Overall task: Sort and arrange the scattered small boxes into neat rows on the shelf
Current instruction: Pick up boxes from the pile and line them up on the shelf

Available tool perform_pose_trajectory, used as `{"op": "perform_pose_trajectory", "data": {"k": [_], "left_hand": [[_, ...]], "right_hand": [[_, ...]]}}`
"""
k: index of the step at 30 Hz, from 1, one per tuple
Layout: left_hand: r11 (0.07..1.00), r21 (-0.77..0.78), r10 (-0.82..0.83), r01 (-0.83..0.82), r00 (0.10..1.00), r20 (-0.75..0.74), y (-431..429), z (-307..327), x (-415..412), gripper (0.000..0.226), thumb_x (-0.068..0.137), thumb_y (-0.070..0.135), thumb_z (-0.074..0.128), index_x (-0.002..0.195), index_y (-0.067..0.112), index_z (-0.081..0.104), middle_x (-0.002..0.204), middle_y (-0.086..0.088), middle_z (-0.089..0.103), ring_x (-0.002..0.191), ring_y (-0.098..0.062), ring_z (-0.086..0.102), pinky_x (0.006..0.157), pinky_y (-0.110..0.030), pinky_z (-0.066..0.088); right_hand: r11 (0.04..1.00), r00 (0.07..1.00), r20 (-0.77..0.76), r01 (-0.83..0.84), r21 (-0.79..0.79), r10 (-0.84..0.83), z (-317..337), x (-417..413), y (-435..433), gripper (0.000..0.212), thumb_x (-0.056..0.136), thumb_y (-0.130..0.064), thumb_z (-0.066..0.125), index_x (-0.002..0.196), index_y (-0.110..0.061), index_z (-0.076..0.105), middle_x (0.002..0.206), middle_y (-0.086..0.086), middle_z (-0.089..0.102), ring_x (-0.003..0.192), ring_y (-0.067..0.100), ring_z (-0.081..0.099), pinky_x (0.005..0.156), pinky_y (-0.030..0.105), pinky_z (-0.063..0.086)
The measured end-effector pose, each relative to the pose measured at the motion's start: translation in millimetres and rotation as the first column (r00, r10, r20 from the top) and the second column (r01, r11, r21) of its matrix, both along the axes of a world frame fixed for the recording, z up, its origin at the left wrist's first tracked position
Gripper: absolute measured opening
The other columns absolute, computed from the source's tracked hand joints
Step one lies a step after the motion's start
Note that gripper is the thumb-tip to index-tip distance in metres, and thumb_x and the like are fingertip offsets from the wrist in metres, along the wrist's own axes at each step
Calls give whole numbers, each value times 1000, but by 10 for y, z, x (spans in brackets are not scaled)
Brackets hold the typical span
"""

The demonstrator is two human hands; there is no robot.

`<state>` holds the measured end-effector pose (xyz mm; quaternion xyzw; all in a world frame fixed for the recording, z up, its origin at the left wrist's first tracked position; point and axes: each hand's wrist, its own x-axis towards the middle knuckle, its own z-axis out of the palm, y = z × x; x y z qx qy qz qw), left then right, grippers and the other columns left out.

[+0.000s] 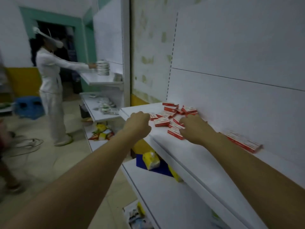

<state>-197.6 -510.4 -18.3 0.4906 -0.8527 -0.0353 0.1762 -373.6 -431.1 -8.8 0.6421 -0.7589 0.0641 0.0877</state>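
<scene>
Head view: at upper left a person in white (49,76) reaches toward tins (103,67) on another rack. A yellow packet (151,161) lies below your shelf (189,156). Red-and-white boxes (162,121) lie scattered mid-frame. Your left hand (138,124) is curled beside them and your right hand (196,129) covers some; I cannot tell either grip. The print is blurred.

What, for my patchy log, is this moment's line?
left hand: at boxes, grip unclear | right hand: over boxes, grip unclear | boxes: scattered
</scene>
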Motion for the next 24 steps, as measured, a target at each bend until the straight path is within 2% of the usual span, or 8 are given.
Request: {"op": "perform_pose_trajectory", "data": {"k": [3, 8, 11, 17, 24], "left_hand": [[1000, 1, 5, -5, 1000, -15, -371, 13, 274, 32, 90, 21, 55, 120, 9, 55, 118, -11, 55, 102, -25, 51, 84, -33, 44], [998, 2, -58, 58, 998, -25, -992, 38, 551, 39, 92, 23, 55, 129, 11, 50, 124, -8, 54, 109, -24, 53, 86, -30, 45], [996, 8, -92, 93, 995, -42, -1397, 33, 563, 40, 92, 23, 55, 130, 13, 49, 125, -6, 56, 109, -23, 54, 80, -26, 43], [982, 44, -182, 184, 982, -55, -2096, -58, 250, 42, 92, 24, 55, 132, 13, 49, 128, -6, 55, 111, -22, 54, 80, -25, 43], [955, 46, -289, 292, 956, -52, -2888, -152, -403, 41, 91, 23, 56, 130, 12, 50, 130, -7, 55, 113, -24, 53, 88, -28, 45]], "right_hand": [[1000, 1000, -22, -2, -3, 2, -10, 185, -398, 33, 89, -26, 47, 118, -13, 56, 124, 10, 55, 114, 29, 46, 92, 41, 45], [996, 996, -16, 84, 35, -84, 0, 367, -946, 38, 91, -23, 46, 127, -11, 50, 128, 13, 49, 120, 31, 40, 95, 42, 42], [989, 989, -4, 145, 42, -145, -15, 358, -1240, 40, 90, -20, 46, 129, -12, 50, 129, 13, 49, 120, 30, 42, 95, 41, 43], [962, 964, 7, 266, 67, -267, -6, 48, -1724, 36, 91, -17, 45, 126, -11, 51, 120, 12, 53, 115, 30, 43, 91, 38, 42], [938, 939, 49, 337, 84, -341, -11, -505, -2301, 41, 91, -27, 51, 127, -8, 50, 124, 14, 52, 113, 31, 50, 95, 39, 44]]}}
